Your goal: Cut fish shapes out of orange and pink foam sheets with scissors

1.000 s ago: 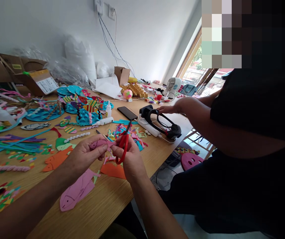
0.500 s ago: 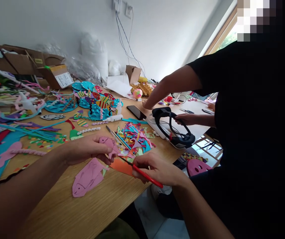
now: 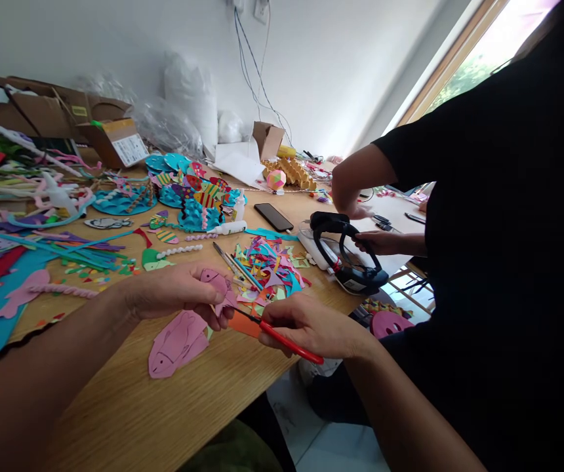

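Observation:
Between its thumb and fingers, my left hand [image 3: 178, 292] pinches a small pink paper fish [image 3: 217, 283] with drawn lines. My right hand [image 3: 306, 324] grips red-handled scissors [image 3: 292, 342], whose dark blades point left and reach the fish's tail end. Below my left hand, a larger pink paper piece [image 3: 176, 347] with a fish drawn on it lies on the wooden table [image 3: 115, 419]. An orange paper [image 3: 245, 324] lies partly under the blades and right hand. Colourful paper scraps [image 3: 275, 262] are heaped just beyond the hands.
A person in black [image 3: 498, 229] stands at the right, one hand on a black headset [image 3: 343, 252]. A phone [image 3: 273, 217], glue bottle [image 3: 230, 227] and brushes [image 3: 227, 259] lie beyond my hands. Blue fish decorations [image 3: 201, 213], pipe cleaners [image 3: 70, 196] and boxes [image 3: 115, 141] fill the back left.
The view has shifted slightly. The other person's reaching arm has moved right, away from the phone. My hands still hold the fish and scissors, with the blades now at the tail.

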`<state>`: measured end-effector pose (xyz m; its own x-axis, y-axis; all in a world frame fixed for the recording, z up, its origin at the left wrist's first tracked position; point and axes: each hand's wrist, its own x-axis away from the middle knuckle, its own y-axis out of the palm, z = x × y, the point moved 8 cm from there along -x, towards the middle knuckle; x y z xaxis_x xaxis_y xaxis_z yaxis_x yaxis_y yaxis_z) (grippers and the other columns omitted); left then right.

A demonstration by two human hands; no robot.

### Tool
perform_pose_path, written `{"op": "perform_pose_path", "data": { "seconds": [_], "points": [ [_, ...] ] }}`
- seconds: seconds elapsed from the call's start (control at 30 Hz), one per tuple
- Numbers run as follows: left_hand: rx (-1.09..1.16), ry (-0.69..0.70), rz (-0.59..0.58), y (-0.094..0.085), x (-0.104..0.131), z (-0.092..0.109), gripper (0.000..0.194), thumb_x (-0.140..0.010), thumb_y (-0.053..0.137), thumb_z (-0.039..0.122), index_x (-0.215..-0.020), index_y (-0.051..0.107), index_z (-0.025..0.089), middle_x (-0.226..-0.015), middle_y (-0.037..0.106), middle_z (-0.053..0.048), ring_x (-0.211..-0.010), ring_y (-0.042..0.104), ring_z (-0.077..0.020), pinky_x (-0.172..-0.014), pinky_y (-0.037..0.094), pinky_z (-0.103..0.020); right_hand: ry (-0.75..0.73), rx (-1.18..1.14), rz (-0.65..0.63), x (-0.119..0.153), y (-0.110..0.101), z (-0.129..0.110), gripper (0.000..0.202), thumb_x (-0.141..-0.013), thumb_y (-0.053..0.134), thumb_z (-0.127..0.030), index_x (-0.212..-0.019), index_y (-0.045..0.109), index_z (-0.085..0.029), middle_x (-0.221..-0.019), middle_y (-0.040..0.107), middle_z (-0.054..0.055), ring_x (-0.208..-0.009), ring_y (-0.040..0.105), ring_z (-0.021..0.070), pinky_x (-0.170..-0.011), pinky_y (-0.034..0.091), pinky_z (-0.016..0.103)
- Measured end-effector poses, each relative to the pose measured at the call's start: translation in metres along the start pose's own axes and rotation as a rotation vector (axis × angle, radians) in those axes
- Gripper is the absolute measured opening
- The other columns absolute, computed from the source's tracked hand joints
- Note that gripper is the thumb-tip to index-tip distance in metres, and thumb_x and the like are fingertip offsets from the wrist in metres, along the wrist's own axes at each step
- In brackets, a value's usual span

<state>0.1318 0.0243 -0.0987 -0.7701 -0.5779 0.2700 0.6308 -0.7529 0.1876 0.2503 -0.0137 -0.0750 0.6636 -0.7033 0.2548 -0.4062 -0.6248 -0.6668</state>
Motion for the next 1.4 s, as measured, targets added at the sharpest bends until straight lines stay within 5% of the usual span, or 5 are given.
{"op": "perform_pose_path", "data": {
  "seconds": [1.4],
  "points": [
    [0.018, 0.0, -0.002, -0.0004, -0.0023, -0.0049, 0.008, -0.071, 0.069, 0.024, -0.068, 0.07, 0.017, -0.066, 0.071, -0.001, -0.06, 0.067, -0.0135, -0.06, 0.055, -0.023, -0.072, 0.06, 0.048, 0.0019, -0.0026, -0.0002, 0.032, -0.089, 0.058, -0.035, -0.064, 0.049, -0.017, -0.055, 0.039, -0.007, -0.051, 0.034, 0.0074, -0.047, 0.025, 0.021]
  ]
}}
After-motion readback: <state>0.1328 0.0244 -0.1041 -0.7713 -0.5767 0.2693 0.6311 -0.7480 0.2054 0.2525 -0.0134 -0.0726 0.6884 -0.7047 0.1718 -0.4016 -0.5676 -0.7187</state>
